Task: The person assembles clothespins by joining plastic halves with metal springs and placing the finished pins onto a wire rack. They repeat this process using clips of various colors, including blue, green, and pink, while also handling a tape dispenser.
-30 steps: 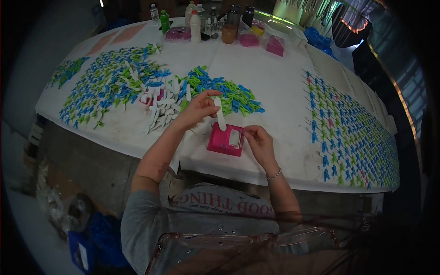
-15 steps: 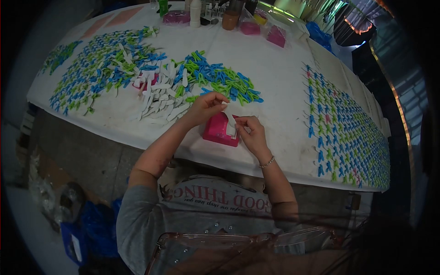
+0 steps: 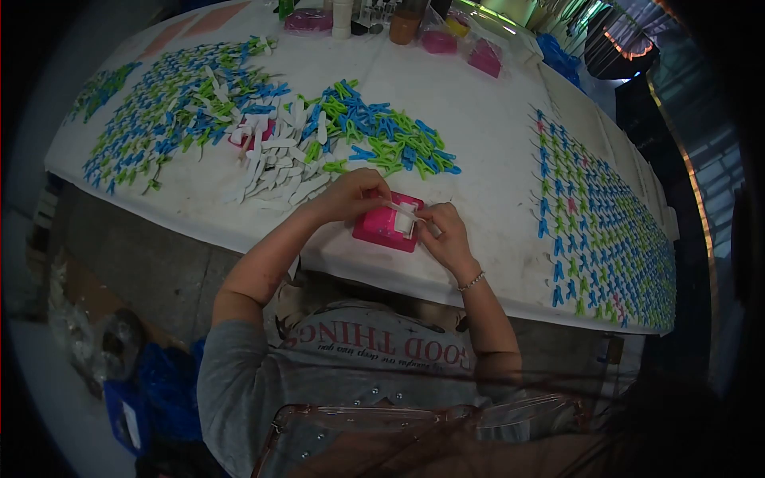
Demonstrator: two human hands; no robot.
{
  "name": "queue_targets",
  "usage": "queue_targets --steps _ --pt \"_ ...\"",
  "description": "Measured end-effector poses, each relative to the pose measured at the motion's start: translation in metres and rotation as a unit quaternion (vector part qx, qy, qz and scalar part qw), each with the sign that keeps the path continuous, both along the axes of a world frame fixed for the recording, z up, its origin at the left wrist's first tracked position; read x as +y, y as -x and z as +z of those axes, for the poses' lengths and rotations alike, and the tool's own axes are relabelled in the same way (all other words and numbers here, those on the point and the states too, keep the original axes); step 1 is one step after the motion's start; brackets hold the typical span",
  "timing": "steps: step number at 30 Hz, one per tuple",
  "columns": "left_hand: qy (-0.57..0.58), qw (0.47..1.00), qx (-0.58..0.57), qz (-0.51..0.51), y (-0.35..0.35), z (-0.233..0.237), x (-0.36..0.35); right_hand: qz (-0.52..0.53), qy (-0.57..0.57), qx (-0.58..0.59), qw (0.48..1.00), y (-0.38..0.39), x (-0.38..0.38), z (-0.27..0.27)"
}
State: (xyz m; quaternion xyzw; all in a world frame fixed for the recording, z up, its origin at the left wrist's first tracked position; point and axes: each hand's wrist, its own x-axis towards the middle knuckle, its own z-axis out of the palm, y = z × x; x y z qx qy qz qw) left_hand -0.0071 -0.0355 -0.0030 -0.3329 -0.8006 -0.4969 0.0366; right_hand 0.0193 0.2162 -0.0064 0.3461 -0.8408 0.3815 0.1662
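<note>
A table is covered with a white surface. A pink box is set near its front edge. Beyond it, blue and green clips are heaped, with white strips piled alongside. Rows of clips are spread at the right; flat orange-pink sheets are laid at the far left.

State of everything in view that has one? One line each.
Left hand: pinching white piece
Right hand: at piece's other end, grip unclear
White piece: slanted, over dispenser
Pink dispenser: on table
Blue-green clip heap: jumbled
Far-right clips: in rows
White pile: loose
</note>
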Motion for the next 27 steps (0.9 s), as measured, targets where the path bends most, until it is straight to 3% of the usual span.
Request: queue_targets --steps 7,13,15,16,18,21,25,27 --pt "0.027 0.997 0.073 -0.005 -0.001 -0.005 0.025 -0.031 -0.042 0.000 0.999 -0.003 0.021 0.011" --pt "0.054 0.992 0.110 -0.021 0.001 -0.002 0.046 -0.071 0.134 -0.106 0.983 0.007 0.013 0.023" --pt "0.031 0.992 0.117 -0.018 0.000 -0.003 0.050 0.011 0.291 -0.216 0.932 0.010 0.004 0.025" --pt "0.031 0.992 0.119 -0.018 -0.001 -0.003 0.050 0.011 0.291 -0.215 0.932 0.009 0.000 0.025" --pt "-0.018 0.997 0.075 0.006 -0.004 -0.004 0.049 0.052 0.348 -0.312 0.883 0.005 -0.007 0.022" --pt "-0.094 0.995 -0.014 0.039 -0.010 -0.010 0.049 0.053 0.335 -0.300 0.892 0.004 -0.017 -0.003" --pt "-0.060 0.998 0.024 0.015 -0.006 -0.007 0.040 0.036 0.279 -0.275 0.919 0.006 -0.020 -0.015" --pt "-0.122 0.987 -0.102 0.013 -0.005 0.001 0.036 0.008 0.212 -0.250 0.945 0.004 -0.022 -0.010"
